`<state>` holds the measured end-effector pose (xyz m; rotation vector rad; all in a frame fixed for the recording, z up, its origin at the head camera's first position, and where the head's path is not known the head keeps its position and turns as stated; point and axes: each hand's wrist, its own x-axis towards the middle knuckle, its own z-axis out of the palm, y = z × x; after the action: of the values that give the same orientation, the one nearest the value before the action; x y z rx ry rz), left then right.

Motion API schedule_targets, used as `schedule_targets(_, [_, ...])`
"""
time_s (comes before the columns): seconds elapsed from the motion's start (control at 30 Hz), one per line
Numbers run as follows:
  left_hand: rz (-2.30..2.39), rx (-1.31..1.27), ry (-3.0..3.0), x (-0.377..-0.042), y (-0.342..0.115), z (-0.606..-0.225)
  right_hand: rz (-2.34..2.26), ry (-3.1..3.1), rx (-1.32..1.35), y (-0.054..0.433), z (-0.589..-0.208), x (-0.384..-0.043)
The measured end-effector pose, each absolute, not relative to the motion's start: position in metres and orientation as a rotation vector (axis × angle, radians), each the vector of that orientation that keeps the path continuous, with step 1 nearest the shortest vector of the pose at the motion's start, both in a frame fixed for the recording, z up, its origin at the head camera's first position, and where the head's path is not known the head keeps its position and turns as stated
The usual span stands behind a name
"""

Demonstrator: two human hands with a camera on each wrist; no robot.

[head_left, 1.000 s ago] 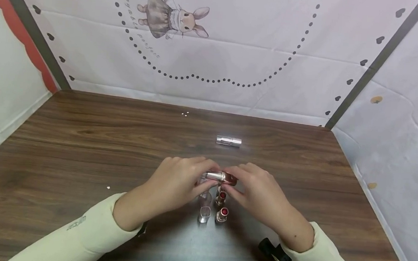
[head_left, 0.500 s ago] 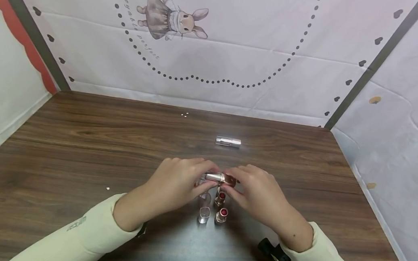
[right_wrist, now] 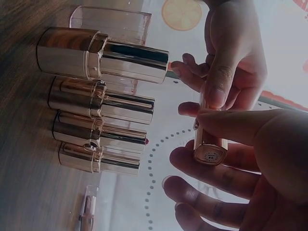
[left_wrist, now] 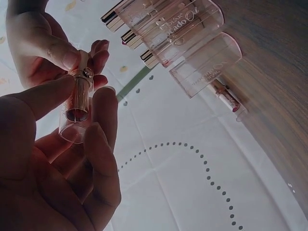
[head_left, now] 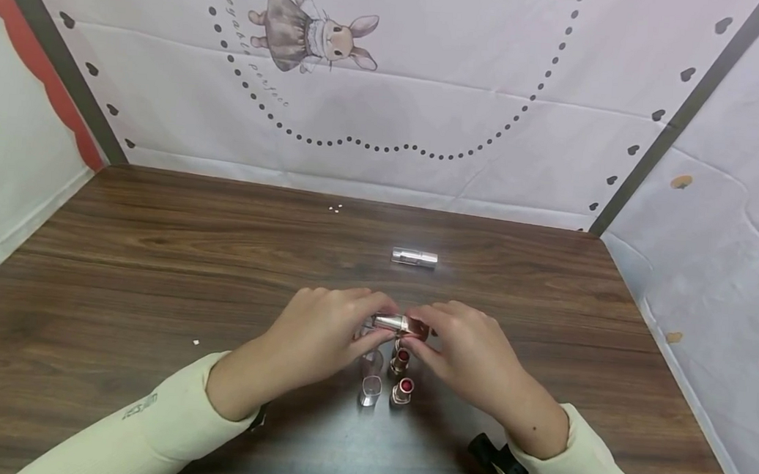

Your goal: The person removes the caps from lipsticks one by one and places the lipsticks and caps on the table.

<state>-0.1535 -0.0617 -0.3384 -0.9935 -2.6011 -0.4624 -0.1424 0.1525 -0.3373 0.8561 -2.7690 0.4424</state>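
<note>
Both hands meet at one lipstick (head_left: pixel 415 326), held level above the table. My right hand (head_left: pixel 471 344) pinches its base; in the right wrist view the base end (right_wrist: pixel 211 154) bears a small round label. The left hand (head_left: pixel 327 329) pinches the other end, where a clear cap (left_wrist: pixel 72 130) surrounds the metal tube; fingers hide how far it covers it. Below stand uncapped lipsticks in a row, including a front one (head_left: pixel 402 391) with a red tip. Several clear caps stand upright to their left, the front cap (head_left: pixel 372 391) showing fully; hands hide those behind.
A separate capped lipstick (head_left: pixel 415 257) lies on its side farther back on the wooden table (head_left: pixel 187 253). Small white bits (head_left: pixel 335 208) lie near the back edge, another white scrap (head_left: pixel 196 342) at left. Printed cloth walls (head_left: pixel 395 106) enclose the back and sides.
Almost nothing: both hands keep their hold on the lipstick and its cap in the same place. The standing lipsticks and caps have not moved.
</note>
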Motion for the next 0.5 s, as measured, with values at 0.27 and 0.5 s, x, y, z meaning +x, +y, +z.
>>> schedule_targets(0.27, [-0.461,-0.988,-2.635,-0.1538,-0.0609,-0.3391,0.462,-2.812,0.838,0.1520,-0.3371,-0.1421])
schedule_targets(0.5, [-0.464,-0.989,-2.643,-0.1538,-0.0605,-0.3386,0.479,-2.820,0.844,0.1521,-0.3362,-0.1420])
